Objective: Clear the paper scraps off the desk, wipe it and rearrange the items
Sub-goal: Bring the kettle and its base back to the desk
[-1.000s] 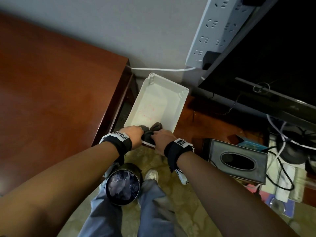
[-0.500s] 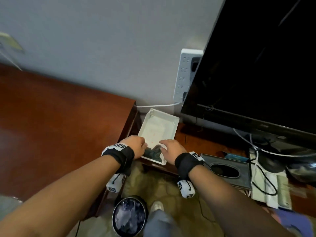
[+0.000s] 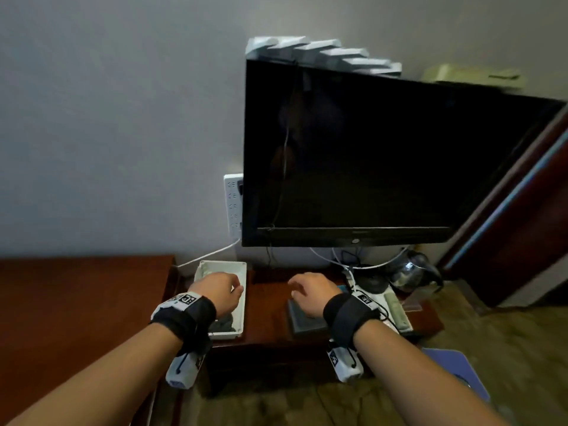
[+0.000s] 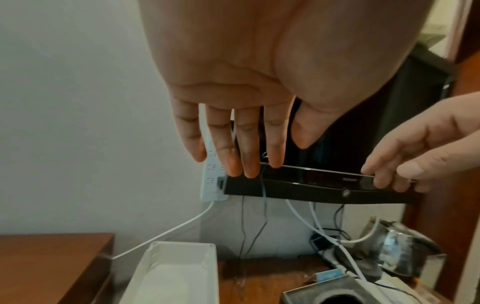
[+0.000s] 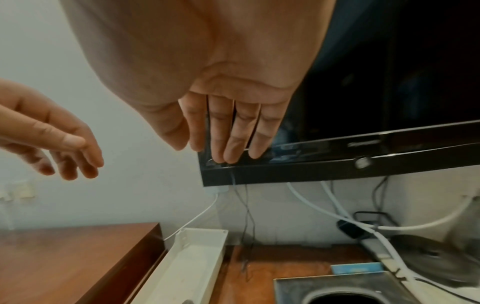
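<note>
A white tray [image 3: 241, 273] sits on the low wooden table [image 3: 267, 305] beside the desk [image 3: 83, 309]. A crumpled grey cloth [image 3: 224, 323] lies in the tray's near end. My left hand [image 3: 229, 287] hovers open above the tray, holding nothing; the left wrist view shows its fingers [image 4: 241, 144] straight. My right hand [image 3: 299, 289] is open too, above the dark tissue box [image 3: 307, 322], and its fingers [image 5: 228, 133] are straight and empty. No paper scraps show on the desk.
A black TV [image 3: 368, 155] hangs over the low table, with a white power strip [image 3: 232, 207] on the wall and cables below it. A glass kettle [image 3: 412, 272] and another power strip stand at the right. A blue object [image 3: 455, 367] lies on the floor.
Both hands have let go of the grey cloth, which now lies in the tray. The right hand moved right over the tissue box. The head view tilted up, and the bin is out of sight.
</note>
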